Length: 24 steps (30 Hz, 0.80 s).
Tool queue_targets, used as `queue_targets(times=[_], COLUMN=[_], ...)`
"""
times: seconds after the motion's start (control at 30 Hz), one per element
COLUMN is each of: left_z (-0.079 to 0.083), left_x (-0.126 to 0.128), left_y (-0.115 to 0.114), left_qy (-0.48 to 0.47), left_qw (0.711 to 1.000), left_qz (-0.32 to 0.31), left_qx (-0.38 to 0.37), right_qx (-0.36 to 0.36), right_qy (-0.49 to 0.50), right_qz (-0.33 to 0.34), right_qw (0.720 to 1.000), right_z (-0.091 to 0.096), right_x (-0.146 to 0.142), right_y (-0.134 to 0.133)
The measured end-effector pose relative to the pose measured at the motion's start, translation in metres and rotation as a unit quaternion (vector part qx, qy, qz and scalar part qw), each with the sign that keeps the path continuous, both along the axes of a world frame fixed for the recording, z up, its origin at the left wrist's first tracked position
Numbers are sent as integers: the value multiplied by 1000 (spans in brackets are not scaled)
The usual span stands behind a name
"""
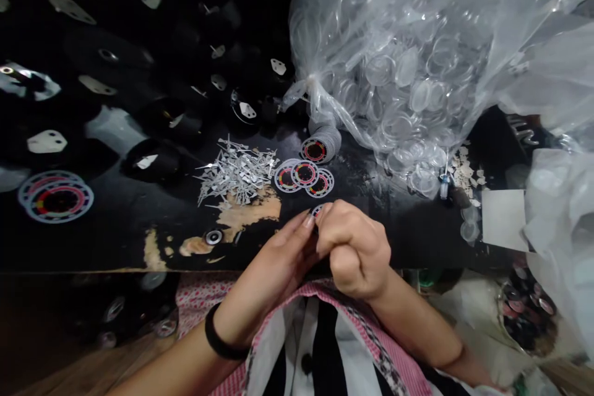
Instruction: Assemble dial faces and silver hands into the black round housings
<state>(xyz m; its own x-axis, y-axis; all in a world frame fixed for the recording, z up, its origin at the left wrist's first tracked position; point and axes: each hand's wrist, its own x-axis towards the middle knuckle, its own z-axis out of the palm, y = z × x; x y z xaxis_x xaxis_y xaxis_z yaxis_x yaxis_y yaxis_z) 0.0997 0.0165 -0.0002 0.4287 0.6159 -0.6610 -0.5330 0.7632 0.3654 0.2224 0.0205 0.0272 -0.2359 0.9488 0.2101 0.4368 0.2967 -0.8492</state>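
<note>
Close to the table's front edge, my left hand (292,247) pinches a small round printed dial (317,211) between thumb and fingers. Most of that dial is hidden behind my right hand (355,247), which is curled closed over it. Whatever the right fingers grip, if anything, cannot be seen. Just beyond the hands, a few black, red and yellow gauge dials (305,174) overlap on the table. Behind them leans a stack of similar dials (320,143). A heap of small white pointers (236,172) lies left of the dials.
A large clear plastic bag (399,74) of transparent round covers fills the back right. Black round housings with pale metal plates (47,142) crowd the back left. Two larger dials (60,199) overlap at far left. A metal ring (214,237) and a white square (503,219) lie nearer the edge.
</note>
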Motion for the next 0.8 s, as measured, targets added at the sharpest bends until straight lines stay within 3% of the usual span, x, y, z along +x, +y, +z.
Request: queue_targets(times=[0.13, 0.23, 0.3, 0.43, 0.5, 0.63, 0.7, 0.8], left_z=[2, -1, -2, 0, 0, 1, 4, 15], left_x=[-2, -2, -1, -3, -4, -7, -7, -7], left_y=[1, -1, -2, -2, -1, 0, 1, 1], left_qy=[0, -14, -15, -16, -20, -9, 14, 60], left_qw=[1000, 1000, 1000, 1000, 999, 999, 999, 993], left_qz=[-15, -12, -4, -6, -7, 20, 52, 73], left_qx=[-3, -18, -17, -18, -28, -24, 6, 67], right_qx=[28, 105, 119, 35, 50, 133, 113, 88], right_qy=[154, 232, 210, 149, 173, 198, 162, 137], right_qz=[-30, -68, -61, -20, -71, -246, -331, -373], right_qw=[987, 964, 969, 988, 981, 939, 923, 913], right_z=[18, 26, 23, 14, 15, 12, 0, -16], right_x=[3, 5, 4, 5, 18, 71, 99, 125], right_y=[5, 1, -1, 0, 0, -2, -2, -5])
